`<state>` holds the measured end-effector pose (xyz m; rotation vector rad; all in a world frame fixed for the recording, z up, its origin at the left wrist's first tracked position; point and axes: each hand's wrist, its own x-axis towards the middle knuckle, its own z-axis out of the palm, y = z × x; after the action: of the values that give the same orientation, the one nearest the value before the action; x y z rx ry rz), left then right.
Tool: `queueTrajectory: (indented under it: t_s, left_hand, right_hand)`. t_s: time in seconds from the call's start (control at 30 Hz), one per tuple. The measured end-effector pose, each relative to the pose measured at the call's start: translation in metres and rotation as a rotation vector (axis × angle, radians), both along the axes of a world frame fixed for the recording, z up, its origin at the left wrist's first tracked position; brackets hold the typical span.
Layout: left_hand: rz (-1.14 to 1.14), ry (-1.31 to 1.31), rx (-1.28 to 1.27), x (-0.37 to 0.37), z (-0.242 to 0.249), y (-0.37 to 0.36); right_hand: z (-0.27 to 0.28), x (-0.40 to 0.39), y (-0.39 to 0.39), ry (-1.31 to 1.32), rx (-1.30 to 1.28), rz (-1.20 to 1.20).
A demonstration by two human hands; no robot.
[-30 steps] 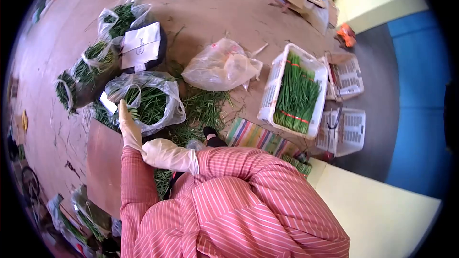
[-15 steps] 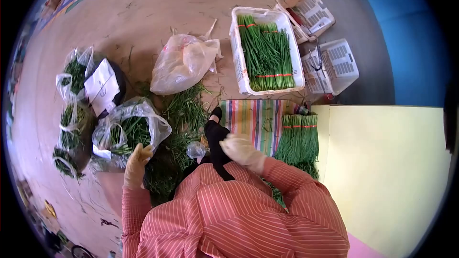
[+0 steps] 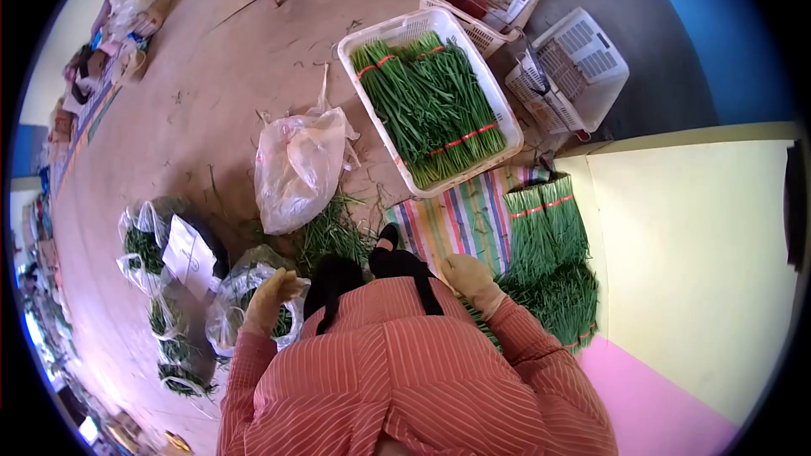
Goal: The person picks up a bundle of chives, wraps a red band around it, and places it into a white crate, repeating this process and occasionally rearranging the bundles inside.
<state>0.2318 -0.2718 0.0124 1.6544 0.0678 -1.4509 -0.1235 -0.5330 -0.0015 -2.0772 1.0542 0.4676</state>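
My left hand (image 3: 272, 297), in a cream glove, hovers over a clear plastic bag (image 3: 222, 321) of loose greens, its fingers loosely apart with nothing visible in them. In a matching glove, my right hand (image 3: 470, 280) is curled closed near my lap, beside the striped mat (image 3: 448, 219); what it holds, if anything, is hidden. To its right lie bundles of long, thin, chive-like greens (image 3: 545, 232) with red bands. More banded bundles (image 3: 427, 101) fill a white plastic crate (image 3: 346, 49) ahead of me.
A tied clear plastic bag (image 3: 296, 169) lies on the floor ahead, near loose green scraps (image 3: 334, 232). More bags of greens (image 3: 145, 245) stand at left, with a white paper (image 3: 189, 255). Other crates (image 3: 596, 51) are at upper right. A pale yellow panel (image 3: 684, 228) rises at right.
My view has turned and shifted. The right hand has moved right, from over my leg towards the mat and bundles. My left hand stays by the bag of greens.
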Motion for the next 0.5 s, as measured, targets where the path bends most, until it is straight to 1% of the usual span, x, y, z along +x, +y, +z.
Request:
queueTrajectory:
  t_s: [0.07,0.1,0.13,0.2,0.27,0.37,0.43,0.5]
  left_hand:
    - [-0.014,-0.01,0.029,0.015,0.012,-0.044]
    - [-0.097,-0.038,0.024,0.024,0.014,-0.063]
    - [-0.183,-0.061,0.019,0.03,0.014,-0.079]
    - [-0.277,-0.1,0.002,0.045,0.005,-0.105]
    - [-0.358,-0.062,0.028,0.056,0.001,-0.136]
    - [-0.493,-0.026,0.064,0.077,-0.022,-0.181]
    - [-0.576,-0.033,0.069,0.084,-0.041,-0.228]
    - [-0.666,-0.001,0.05,0.087,-0.049,-0.269]
  right_hand:
    - [-0.006,0.001,-0.008,-0.085,-0.03,-0.242]
    - [-0.003,0.003,-0.014,-0.087,-0.03,-0.27]
    - [0.003,0.003,-0.019,-0.033,0.018,-0.321]
    - [0.004,0.0,-0.022,0.025,0.071,-0.415]
    - [-0.008,-0.004,-0.024,0.06,-0.031,-0.434]
    - [-0.017,-0.006,-0.03,0.011,-0.049,-0.519]
    - [-0.02,-0.004,-0.04,0.046,-0.096,-0.669]
    - [-0.02,-0.011,-0.039,0.096,-0.094,-0.768]
